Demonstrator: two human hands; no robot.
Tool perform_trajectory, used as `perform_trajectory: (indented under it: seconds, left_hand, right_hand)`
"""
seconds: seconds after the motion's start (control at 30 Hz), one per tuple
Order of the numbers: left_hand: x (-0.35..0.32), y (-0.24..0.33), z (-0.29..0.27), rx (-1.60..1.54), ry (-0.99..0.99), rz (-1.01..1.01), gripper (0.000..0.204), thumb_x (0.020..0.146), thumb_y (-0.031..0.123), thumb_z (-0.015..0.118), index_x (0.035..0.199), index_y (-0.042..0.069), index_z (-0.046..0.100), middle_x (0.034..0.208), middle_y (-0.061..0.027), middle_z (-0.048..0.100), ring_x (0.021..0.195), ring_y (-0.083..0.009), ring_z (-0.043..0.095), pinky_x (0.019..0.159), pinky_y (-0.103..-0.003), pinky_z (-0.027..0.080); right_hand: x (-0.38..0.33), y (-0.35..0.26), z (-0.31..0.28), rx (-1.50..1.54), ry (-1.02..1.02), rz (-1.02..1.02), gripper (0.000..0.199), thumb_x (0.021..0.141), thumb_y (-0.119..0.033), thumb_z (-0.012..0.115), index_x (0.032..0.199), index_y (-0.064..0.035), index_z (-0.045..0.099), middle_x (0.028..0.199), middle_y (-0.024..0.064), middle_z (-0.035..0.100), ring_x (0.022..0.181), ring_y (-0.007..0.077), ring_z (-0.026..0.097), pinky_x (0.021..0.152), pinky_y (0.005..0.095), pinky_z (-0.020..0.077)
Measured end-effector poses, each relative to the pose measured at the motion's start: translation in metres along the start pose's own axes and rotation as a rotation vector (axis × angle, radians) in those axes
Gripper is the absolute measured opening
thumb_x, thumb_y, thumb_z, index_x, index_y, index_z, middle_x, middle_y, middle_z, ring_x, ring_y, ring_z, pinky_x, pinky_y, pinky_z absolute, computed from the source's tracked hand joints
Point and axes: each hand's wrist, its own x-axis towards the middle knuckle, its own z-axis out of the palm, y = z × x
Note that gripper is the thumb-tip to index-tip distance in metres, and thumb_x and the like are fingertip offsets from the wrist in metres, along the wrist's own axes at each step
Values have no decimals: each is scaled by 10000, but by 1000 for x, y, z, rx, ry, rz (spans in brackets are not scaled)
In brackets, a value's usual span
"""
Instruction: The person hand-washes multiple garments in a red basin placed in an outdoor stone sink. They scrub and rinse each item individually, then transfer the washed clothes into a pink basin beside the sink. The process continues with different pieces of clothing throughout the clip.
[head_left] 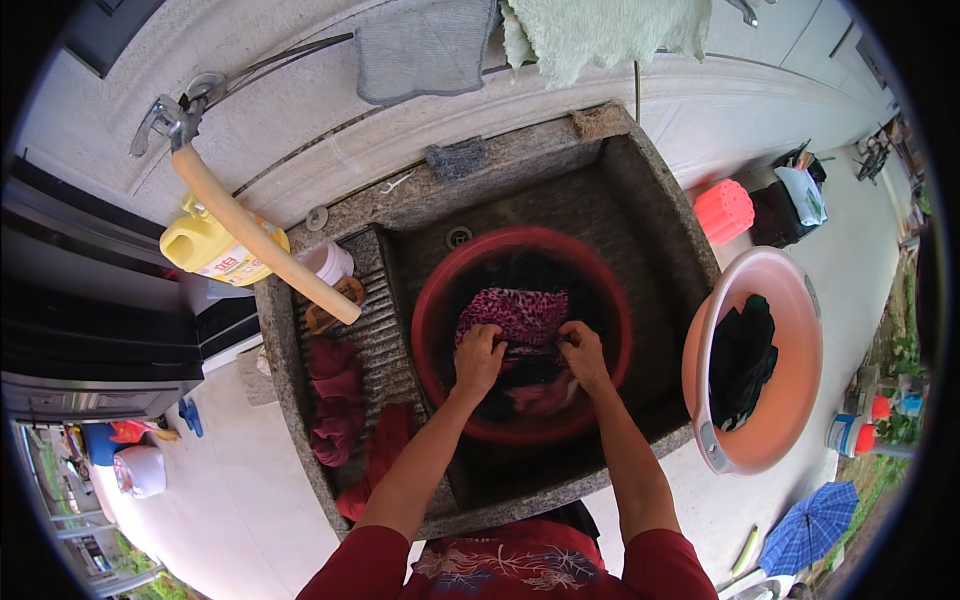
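A pink and black leopard-print garment (517, 313) is stretched between my two hands over a red basin (424, 345). My left hand (478, 362) pinches its near left edge, and my right hand (583, 356) pinches its near right edge. Dark clothes (530, 268) fill the basin around it, and a reddish-pink cloth (540, 395) lies just below my hands. The basin stands inside a stone sink (655, 230). On the sink's ribbed washboard (385, 350), to the left, rest a bunched maroon cloth (336, 400) and a red cloth (385, 450).
A beige hose (265, 235) hangs from the tap (165, 125) past a yellow jug (220, 243). Near the washboard stands a small white tub (328, 262). Right of the sink is a peach basin (800, 350) with dark clothing (742, 362). A blue umbrella (812, 530) lies lower right.
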Motion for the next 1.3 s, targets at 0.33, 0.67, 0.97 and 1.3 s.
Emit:
perform_trajectory:
  seconds: [0.33, 0.67, 0.97, 1.3]
  left_hand:
    - [10, -5, -12, 145, 211, -149, 137, 820, 179, 586, 916, 94, 537, 891, -89, 552, 833, -317, 574, 678, -431, 493]
    - [19, 64, -104, -962, 676, -130, 166, 949, 181, 423, 1022, 34, 443, 1030, -99, 556, 652, -116, 591, 496, -175, 424]
    - [-41, -17, 6, 342, -181, -72, 240, 826, 184, 568, 1033, 65, 558, 1134, -99, 575, 1016, -280, 557, 806, -399, 447]
    - [-36, 7, -54, 115, -81, -196, 454, 734, 201, 689, 1131, 113, 488, 1157, -85, 517, 1096, -340, 466, 865, -416, 430]
  right_hand:
    - [-31, -159, -35, 788, -51, -150, 288, 750, 124, 513, 975, -37, 593, 945, -32, 555, 822, 36, 485, 713, 172, 363]
    - [-13, -183, -49, 556, 112, -320, 232, 808, 87, 474, 975, -40, 572, 831, -48, 528, 727, 18, 446, 661, 156, 344]
    - [1, -21, 45, -857, 87, -332, 289, 729, -96, 584, 1005, -178, 607, 858, 72, 631, 869, 269, 605, 795, 452, 434]
    - [-3, -64, 5, -688, -221, -66, 177, 692, -66, 573, 854, -114, 629, 818, 106, 646, 869, 280, 614, 761, 407, 442]
